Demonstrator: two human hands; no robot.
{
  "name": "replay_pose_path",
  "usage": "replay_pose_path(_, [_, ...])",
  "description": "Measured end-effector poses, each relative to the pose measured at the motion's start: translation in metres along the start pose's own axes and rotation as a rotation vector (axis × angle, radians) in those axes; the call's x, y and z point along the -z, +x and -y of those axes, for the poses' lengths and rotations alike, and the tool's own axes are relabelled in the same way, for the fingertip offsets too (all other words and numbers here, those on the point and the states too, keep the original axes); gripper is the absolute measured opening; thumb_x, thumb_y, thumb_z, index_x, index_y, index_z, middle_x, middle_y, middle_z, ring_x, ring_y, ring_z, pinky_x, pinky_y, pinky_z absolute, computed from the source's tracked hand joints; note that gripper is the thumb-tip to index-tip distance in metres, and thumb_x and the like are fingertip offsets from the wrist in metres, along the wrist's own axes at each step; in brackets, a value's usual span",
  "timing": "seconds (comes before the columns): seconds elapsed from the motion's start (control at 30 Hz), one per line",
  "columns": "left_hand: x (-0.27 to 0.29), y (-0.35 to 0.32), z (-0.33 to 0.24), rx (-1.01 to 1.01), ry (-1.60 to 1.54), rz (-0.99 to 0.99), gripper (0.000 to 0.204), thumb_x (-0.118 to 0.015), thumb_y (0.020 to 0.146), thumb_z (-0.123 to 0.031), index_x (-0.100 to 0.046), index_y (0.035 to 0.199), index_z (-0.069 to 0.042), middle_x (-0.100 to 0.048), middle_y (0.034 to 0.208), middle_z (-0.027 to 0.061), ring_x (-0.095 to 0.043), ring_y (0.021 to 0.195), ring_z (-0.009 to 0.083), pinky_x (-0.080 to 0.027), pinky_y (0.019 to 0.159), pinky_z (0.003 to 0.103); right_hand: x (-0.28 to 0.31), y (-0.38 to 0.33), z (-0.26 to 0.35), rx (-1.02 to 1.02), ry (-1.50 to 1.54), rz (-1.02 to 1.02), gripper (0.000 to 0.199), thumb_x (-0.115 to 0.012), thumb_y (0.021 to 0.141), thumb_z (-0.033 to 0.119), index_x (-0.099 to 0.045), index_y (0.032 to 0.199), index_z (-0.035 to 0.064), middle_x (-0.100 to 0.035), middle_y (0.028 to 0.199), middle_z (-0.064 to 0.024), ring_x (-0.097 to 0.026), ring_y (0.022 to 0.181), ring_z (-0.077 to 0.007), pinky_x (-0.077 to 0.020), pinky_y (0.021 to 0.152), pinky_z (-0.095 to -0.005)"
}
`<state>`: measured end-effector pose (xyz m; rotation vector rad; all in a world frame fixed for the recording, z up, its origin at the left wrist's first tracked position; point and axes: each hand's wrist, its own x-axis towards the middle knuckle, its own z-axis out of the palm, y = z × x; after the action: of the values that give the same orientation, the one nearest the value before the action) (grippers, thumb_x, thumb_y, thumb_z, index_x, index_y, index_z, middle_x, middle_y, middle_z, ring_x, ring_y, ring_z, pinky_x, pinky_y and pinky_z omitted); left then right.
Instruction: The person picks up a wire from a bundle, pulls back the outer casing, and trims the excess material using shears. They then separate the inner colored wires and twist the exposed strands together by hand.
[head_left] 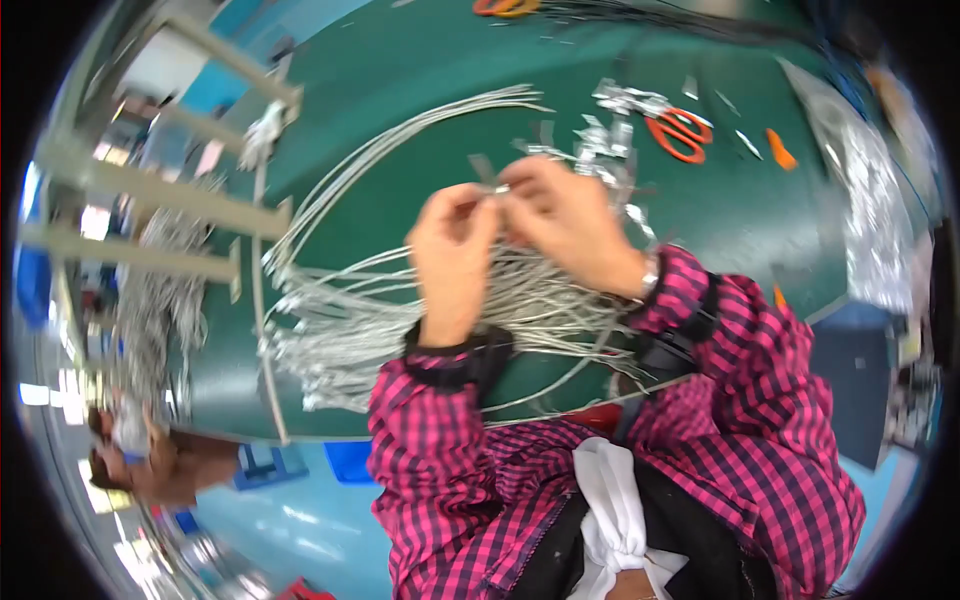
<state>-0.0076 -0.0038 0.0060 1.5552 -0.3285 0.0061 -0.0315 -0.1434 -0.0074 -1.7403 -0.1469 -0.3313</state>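
Over a green table, a worker's left hand and right hand meet, fingertips clamped on one short, flat silvery strip, blurred. Beneath them spreads a heap of thin, pale grey cables, too many to count; one slimmer bundle curves beyond. Crinkled, shiny foil pieces lie beside one pair of orange-handled scissors.

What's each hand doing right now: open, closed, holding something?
Left hand: closed, pinching a small grey strip, blurred.
Right hand: closed, fingers at the same strip.
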Motion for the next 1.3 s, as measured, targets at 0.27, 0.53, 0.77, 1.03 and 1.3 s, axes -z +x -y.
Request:
replay_pose_path(0.27, [-0.001, -0.005, 0.009, -0.166, -0.065, -0.062, 0.012, -0.065, 0.075, -0.001, -0.059, 0.084, 0.004, -0.061, 0.074, 0.0087, -0.057, 0.063, 0.0098, -0.047, 0.056, 0.025, -0.005, -0.011, 0.002, 0.086, -0.086, -0.074, 0.011, -0.057, 0.088, 0.002, -0.056, 0.098, -0.0021, -0.063, 0.081, -0.0064, -0.061, 0.071, -0.0090, -0.0514, 0.061, -0.0229])
replay_pose_path(0.53, [0.000, -0.007, 0.005, -0.143, 0.013, 0.009, 0.010, -0.062, 0.078, -0.002, -0.058, 0.084, 0.004, -0.063, 0.076, 0.0067, -0.061, 0.066, 0.0098, -0.051, 0.060, 0.023, 0.004, -0.002, -0.005, -0.031, 0.062, -0.014, 0.008, -0.053, 0.090, 0.003, -0.053, 0.095, -0.0039, -0.060, 0.078, -0.0057, -0.060, 0.066, -0.0089, -0.0514, 0.057, -0.0217])
replay_pose_path(0.77, [0.000, -0.005, 0.007, -0.082, -0.025, 0.007, 0.010, -0.061, 0.078, -0.002, -0.058, 0.084, 0.005, -0.062, 0.074, 0.0069, -0.061, 0.066, 0.0101, -0.051, 0.060, 0.023, 0.002, 0.000, 0.000, -0.111, 0.161, -0.001, 0.008, -0.049, 0.091, 0.004, -0.052, 0.094, -0.0031, -0.060, 0.077, -0.0070, -0.061, 0.062, -0.0119, -0.0516, 0.054, -0.0226])
replay_pose_path(1.03, [-0.001, -0.007, 0.007, -0.126, 0.007, 0.008, 0.009, -0.061, 0.078, -0.001, -0.057, 0.083, 0.005, -0.062, 0.074, 0.0076, -0.061, 0.065, 0.0110, -0.051, 0.059, 0.024, 0.008, 0.000, -0.009, -0.182, 0.270, 0.031, 0.008, -0.050, 0.092, 0.004, -0.052, 0.095, -0.0029, -0.060, 0.077, -0.0067, -0.062, 0.063, -0.0116, -0.0518, 0.054, -0.0224])
replay_pose_path(1.3, [0.002, -0.005, 0.004, -0.171, 0.036, 0.023, 0.009, -0.061, 0.078, -0.002, -0.057, 0.080, 0.006, -0.059, 0.077, 0.0088, -0.062, 0.065, 0.0132, -0.050, 0.058, 0.025, 0.004, 0.000, -0.005, -0.090, 0.147, -0.005, 0.007, -0.048, 0.092, 0.004, -0.052, 0.091, -0.0022, -0.060, 0.076, -0.0059, -0.062, 0.063, -0.0109, -0.0515, 0.054, -0.0219])
